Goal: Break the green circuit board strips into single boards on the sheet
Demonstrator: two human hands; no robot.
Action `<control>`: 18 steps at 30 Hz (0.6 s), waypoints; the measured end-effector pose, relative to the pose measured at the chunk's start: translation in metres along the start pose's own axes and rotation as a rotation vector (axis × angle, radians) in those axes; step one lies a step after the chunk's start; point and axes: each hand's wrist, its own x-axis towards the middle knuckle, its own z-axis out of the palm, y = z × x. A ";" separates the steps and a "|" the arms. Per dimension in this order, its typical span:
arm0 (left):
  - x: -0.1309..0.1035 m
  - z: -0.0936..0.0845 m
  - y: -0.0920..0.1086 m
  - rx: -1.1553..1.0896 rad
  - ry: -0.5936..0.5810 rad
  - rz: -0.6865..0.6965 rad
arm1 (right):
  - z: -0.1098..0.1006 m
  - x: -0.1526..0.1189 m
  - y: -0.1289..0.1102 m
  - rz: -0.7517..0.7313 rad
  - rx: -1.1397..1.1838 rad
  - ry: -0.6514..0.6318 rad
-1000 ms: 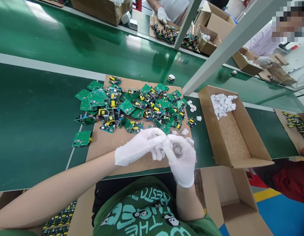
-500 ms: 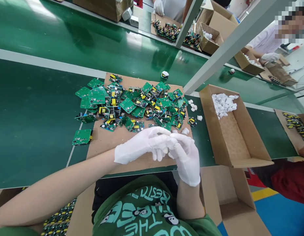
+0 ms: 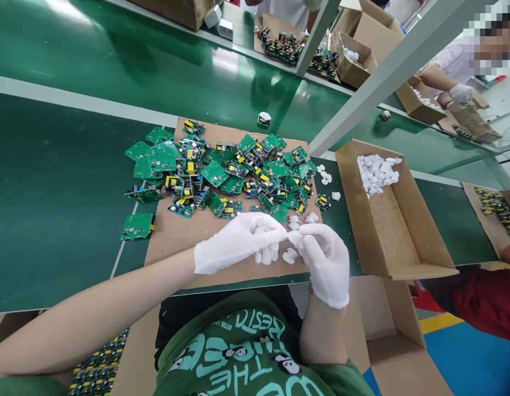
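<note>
White-gloved, my left hand and my right hand meet above the near part of a cardboard sheet. Between their fingertips is a small white piece, thin and soft-looking; both hands pinch it. Just below my fingers a folded white piece lies on the cardboard, and two more, one of them a crumpled white piece, lie beyond. Past my hands spreads a heap of green circuit boards with yellow, black and white components.
To the right stands a cardboard box with a pile of white pieces. A slanted metal post rises beside it. A white-topped board sits on the green conveyor. Co-workers with gloved hands are across it.
My hands have drawn slightly apart, the right one shifting right, and the white piece between them now shows. The white-topped board on the conveyor has moved left.
</note>
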 end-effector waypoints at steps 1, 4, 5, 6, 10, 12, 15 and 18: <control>0.000 0.000 0.000 -0.005 -0.003 0.004 | 0.000 0.000 0.000 0.003 -0.016 -0.027; 0.000 -0.002 -0.002 -0.015 -0.017 0.021 | 0.003 -0.001 0.001 -0.021 -0.071 -0.119; 0.000 -0.002 -0.003 -0.014 -0.020 0.025 | 0.004 -0.001 0.002 -0.042 -0.100 -0.125; 0.000 -0.002 -0.003 -0.010 -0.017 0.025 | 0.005 -0.002 0.003 -0.060 -0.131 -0.112; 0.000 0.000 -0.002 -0.004 0.003 0.012 | 0.004 -0.003 0.003 -0.005 -0.219 -0.044; 0.000 0.001 0.000 -0.017 0.002 0.007 | 0.001 -0.002 0.002 0.019 -0.219 -0.046; 0.000 0.000 0.000 -0.024 0.028 0.003 | -0.009 0.001 0.000 -0.050 -0.235 0.050; 0.002 -0.003 -0.004 -0.054 0.081 0.011 | -0.021 0.005 -0.001 -0.098 -0.304 0.170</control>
